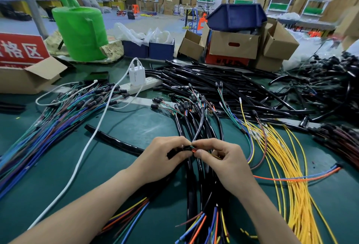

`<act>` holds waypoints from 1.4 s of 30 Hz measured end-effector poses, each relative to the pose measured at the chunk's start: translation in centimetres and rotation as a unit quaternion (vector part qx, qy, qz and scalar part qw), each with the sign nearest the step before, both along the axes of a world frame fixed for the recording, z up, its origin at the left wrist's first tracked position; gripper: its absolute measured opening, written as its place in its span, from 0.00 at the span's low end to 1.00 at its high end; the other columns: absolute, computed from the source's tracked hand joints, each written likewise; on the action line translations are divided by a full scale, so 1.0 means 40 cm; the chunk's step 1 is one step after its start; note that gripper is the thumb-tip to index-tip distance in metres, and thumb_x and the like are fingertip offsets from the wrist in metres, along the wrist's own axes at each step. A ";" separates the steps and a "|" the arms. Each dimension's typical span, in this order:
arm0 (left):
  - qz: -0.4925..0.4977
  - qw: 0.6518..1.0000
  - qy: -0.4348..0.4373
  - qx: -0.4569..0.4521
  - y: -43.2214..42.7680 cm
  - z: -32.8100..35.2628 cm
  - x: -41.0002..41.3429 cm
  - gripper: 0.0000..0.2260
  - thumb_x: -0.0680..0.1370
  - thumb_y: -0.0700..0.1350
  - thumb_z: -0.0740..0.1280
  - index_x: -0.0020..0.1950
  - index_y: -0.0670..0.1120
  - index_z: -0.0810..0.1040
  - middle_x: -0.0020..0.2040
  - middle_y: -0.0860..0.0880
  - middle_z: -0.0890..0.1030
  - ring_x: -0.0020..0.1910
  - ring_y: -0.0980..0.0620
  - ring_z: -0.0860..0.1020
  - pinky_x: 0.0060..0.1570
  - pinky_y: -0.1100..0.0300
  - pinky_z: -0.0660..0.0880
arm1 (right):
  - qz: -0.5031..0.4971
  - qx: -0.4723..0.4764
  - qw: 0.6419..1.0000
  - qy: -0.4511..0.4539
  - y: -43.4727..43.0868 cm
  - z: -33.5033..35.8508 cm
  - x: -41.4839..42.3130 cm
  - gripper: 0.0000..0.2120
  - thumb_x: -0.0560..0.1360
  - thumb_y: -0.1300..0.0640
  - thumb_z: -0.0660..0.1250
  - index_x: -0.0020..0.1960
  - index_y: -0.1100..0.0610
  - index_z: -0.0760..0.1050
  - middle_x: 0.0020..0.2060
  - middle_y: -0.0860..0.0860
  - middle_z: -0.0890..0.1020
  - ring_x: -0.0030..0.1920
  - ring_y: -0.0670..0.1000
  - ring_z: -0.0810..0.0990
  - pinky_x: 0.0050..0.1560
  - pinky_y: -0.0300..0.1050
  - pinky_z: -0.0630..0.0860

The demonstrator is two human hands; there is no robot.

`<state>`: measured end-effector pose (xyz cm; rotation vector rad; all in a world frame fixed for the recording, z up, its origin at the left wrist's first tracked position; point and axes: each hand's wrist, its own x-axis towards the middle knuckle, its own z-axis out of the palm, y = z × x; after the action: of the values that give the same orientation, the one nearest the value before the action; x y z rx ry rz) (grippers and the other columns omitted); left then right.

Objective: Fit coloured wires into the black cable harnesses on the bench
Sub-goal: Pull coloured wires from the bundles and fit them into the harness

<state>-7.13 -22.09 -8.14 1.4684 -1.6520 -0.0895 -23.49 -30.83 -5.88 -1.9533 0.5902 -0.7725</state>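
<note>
Right now, low in the centre of the frame, the left hand (161, 158) curls round the end of a black harness (174, 152), and the right hand (223, 158) pinches thin orange and green wire ends (193, 149) at its mouth, thumb and forefinger nearly touching; both hands meet just above the sheaf of black harnesses (192, 181) lying on the green bench (48, 166). The likeliest slip, I judge, is a wire buckling or entering the wrong opening (fingertips hide the mouth, so which cavity is in play cannot be told); an off-axis push would cause it. Loose yellow wires (291, 195) at lower right and a white charger cable (91, 138) at left lie near; a dragged wrist could snag them and tug the work askew.
</note>
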 end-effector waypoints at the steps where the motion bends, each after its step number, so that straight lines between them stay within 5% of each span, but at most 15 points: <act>1: -0.001 1.000 0.004 0.001 0.000 -0.001 0.001 0.03 0.76 0.45 0.68 0.48 0.47 0.80 0.39 0.55 0.81 0.37 0.60 0.77 0.41 0.68 0.72 | 0.002 0.002 1.000 -0.004 0.000 0.001 0.000 0.10 0.72 0.65 0.71 0.46 0.50 0.84 0.21 0.40 0.72 0.25 0.43 0.63 0.29 0.31 0.60; 5: 0.005 1.000 -0.002 0.005 0.001 -0.003 0.003 0.05 0.77 0.46 0.67 0.47 0.46 0.80 0.38 0.54 0.81 0.37 0.59 0.77 0.40 0.64 0.73 | 0.004 0.011 1.000 -0.012 0.002 0.004 0.000 0.08 0.72 0.67 0.71 0.45 0.56 0.84 0.20 0.38 0.73 0.24 0.38 0.69 0.30 0.26 0.63; 12: 0.007 1.000 -0.004 0.005 0.003 0.000 -0.003 0.06 0.76 0.46 0.67 0.47 0.44 0.80 0.38 0.52 0.81 0.37 0.59 0.76 0.40 0.66 0.72 | -0.001 0.019 1.000 -0.003 0.000 0.000 0.001 0.09 0.71 0.65 0.71 0.40 0.51 0.84 0.22 0.45 0.69 0.26 0.43 0.62 0.28 0.34 0.59; 20: 0.003 1.000 -0.008 0.005 0.005 0.005 -0.005 0.07 0.76 0.45 0.67 0.48 0.42 0.82 0.39 0.50 0.82 0.38 0.56 0.78 0.40 0.63 0.73 | 0.026 0.031 0.999 -0.013 0.004 0.004 0.001 0.10 0.72 0.67 0.69 0.41 0.53 0.82 0.32 0.48 0.82 0.29 0.44 0.64 0.31 0.33 0.63; 27: -0.004 1.000 -0.026 0.000 0.009 0.011 -0.008 0.08 0.76 0.44 0.68 0.49 0.42 0.83 0.37 0.50 0.79 0.35 0.58 0.75 0.38 0.67 0.71 | -0.004 0.005 1.000 0.028 0.002 0.002 0.001 0.11 0.70 0.65 0.71 0.39 0.49 0.81 0.32 0.45 0.81 0.28 0.45 0.65 0.32 0.39 0.65; 34: -0.002 1.000 -0.016 -0.003 0.016 0.015 -0.008 0.09 0.78 0.43 0.64 0.48 0.40 0.82 0.38 0.49 0.79 0.36 0.55 0.75 0.38 0.62 0.72 | -0.023 -0.002 0.999 0.024 0.008 0.009 0.001 0.08 0.71 0.64 0.71 0.39 0.52 0.82 0.33 0.48 0.83 0.32 0.51 0.76 0.38 0.46 0.73; 39: 0.003 1.000 -0.017 -0.008 0.013 0.015 -0.007 0.08 0.78 0.43 0.64 0.47 0.40 0.81 0.39 0.50 0.79 0.36 0.57 0.75 0.40 0.70 0.69 | -0.036 -0.056 0.997 0.029 0.012 0.004 0.002 0.06 0.71 0.65 0.71 0.40 0.54 0.82 0.29 0.40 0.81 0.29 0.39 0.76 0.33 0.28 0.67; 42: 0.009 1.000 -0.025 -0.010 0.012 0.013 -0.008 0.08 0.77 0.42 0.65 0.46 0.40 0.81 0.38 0.50 0.79 0.36 0.58 0.74 0.40 0.71 0.69 | -0.044 -0.106 0.992 0.044 0.012 0.001 0.002 0.05 0.71 0.63 0.71 0.39 0.54 0.81 0.26 0.38 0.77 0.28 0.40 0.75 0.32 0.28 0.66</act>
<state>-7.46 -21.63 -7.60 1.4816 -1.6739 -0.0267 -23.39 -30.34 -5.86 -2.1776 0.6723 -0.8362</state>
